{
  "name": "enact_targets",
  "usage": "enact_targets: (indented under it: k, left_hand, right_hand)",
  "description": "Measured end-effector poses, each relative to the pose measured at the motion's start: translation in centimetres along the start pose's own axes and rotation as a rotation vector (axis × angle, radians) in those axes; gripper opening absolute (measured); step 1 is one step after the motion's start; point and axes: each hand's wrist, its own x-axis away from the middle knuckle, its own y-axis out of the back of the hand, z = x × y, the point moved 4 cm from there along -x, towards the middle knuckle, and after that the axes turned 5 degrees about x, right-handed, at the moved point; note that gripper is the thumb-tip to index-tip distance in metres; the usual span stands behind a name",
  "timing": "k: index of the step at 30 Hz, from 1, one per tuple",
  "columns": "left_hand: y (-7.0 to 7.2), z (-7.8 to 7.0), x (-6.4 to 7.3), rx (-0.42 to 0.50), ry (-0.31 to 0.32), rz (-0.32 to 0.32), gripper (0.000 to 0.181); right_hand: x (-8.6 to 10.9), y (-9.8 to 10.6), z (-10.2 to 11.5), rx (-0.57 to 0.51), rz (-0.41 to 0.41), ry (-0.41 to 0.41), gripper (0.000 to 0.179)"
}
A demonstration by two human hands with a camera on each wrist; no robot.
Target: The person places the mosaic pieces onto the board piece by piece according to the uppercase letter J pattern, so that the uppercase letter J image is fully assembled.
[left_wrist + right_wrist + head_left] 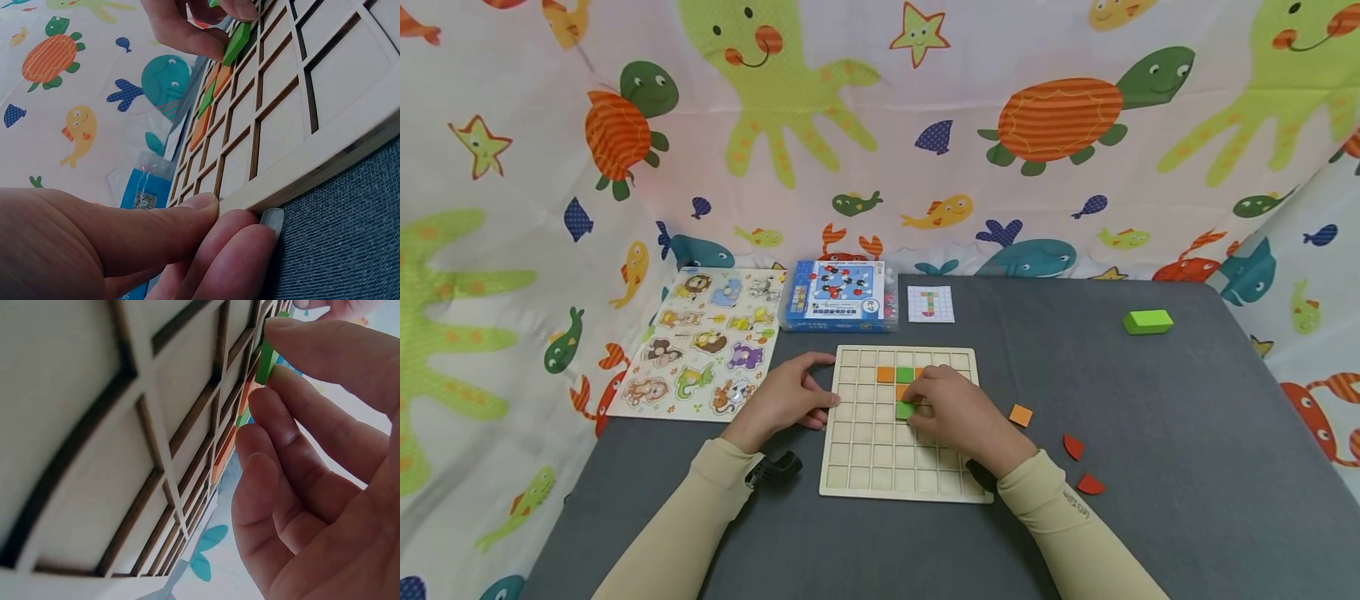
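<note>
Right hand (951,408): grip pinching a green tile (904,411) between thumb and fingertip; tile tilted, at the grid board, contact with its cell cannot be told.
Left hand (786,398): grip pinching the board's left edge, thumb on top, fingers against the side.
Grid board (861,456): pale wood, flat on the bench (1187,458), between both hands.
Set in its cells: left orange tile (886,375), second green tile (906,375) and, partly covered by fingers, right orange tile (919,372), in one row; lower orange tile (900,391) below the green one, just above the pinched piece.
Loose, right of the board: orange square (1020,415); two red quarter-round pieces (1072,447).
Beyond the board: pattern card (931,305); blue box (838,296).
Left: animal puzzle board (658,352).
Far right: green block (1148,322).
Behind: sea-animal cloth (880,108).
</note>
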Motion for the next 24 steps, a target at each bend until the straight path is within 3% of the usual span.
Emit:
enact_targets:
  k: [24]
  left_hand:
    - [0.04, -0.1, 0.12, 0.004, 0.0, 0.003, 0.07]
  right_hand:
    - [-0.21, -0.09, 0.24, 0.012, 0.0, 0.006, 0.022]
